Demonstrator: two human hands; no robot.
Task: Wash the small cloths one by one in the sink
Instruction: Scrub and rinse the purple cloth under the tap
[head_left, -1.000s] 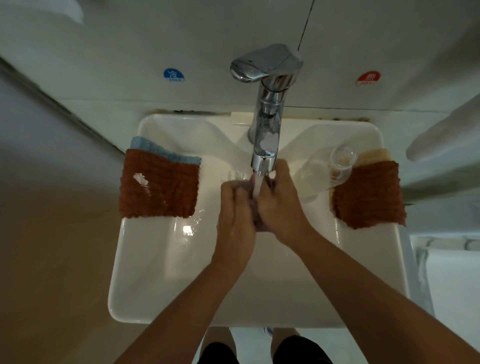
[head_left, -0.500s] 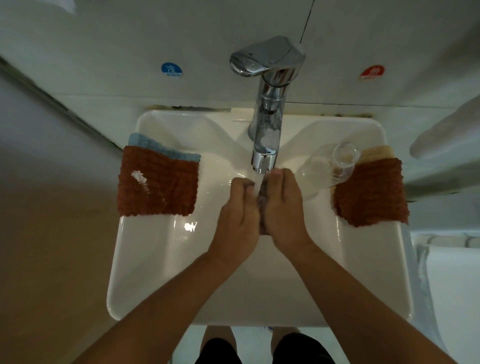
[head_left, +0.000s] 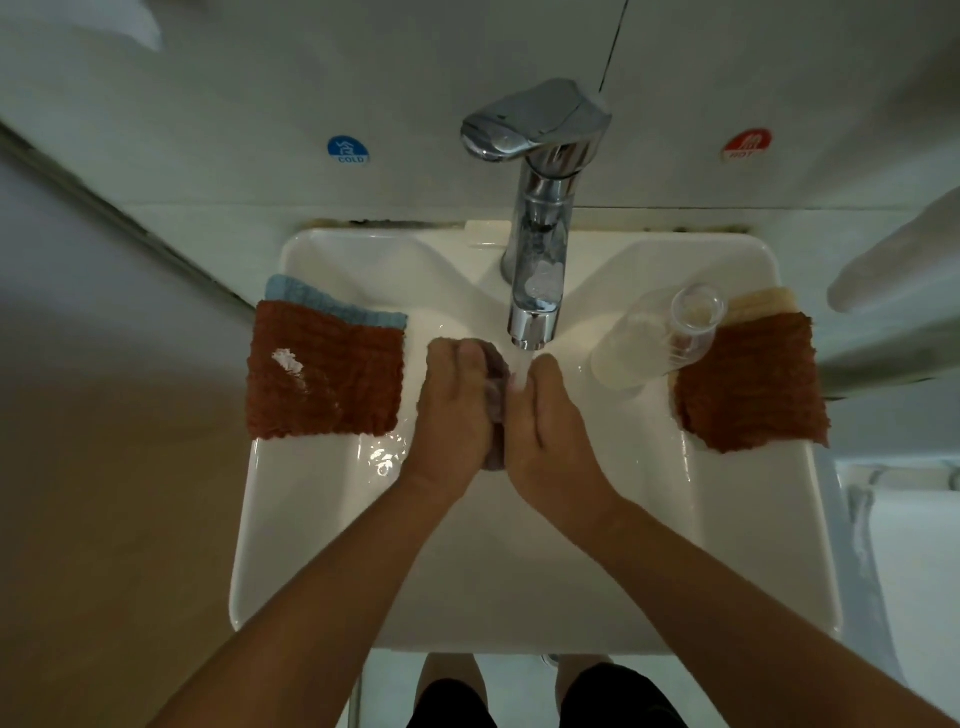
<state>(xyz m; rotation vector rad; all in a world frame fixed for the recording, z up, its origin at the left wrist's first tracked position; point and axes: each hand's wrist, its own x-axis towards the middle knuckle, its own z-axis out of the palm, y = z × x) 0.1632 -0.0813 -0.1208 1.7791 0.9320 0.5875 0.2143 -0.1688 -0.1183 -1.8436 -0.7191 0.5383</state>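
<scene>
Left hand (head_left: 457, 410) and right hand (head_left: 550, 421) clamp the cloth (head_left: 497, 395) together directly under the tap (head_left: 535, 291), so running water rinses it.

1. The tap (head_left: 535, 218) juts over the middle of the sink (head_left: 291, 545), just above both hands.
2. Rust cloths cover the left rim (head_left: 324, 376) and right rim (head_left: 753, 384).
3. A clear bottle (head_left: 657, 338) lies tipped beside the right cloth.
4. The near basin is open.

Cloth (head_left: 496, 400) between hands, under faucet (head_left: 537, 270)
</scene>
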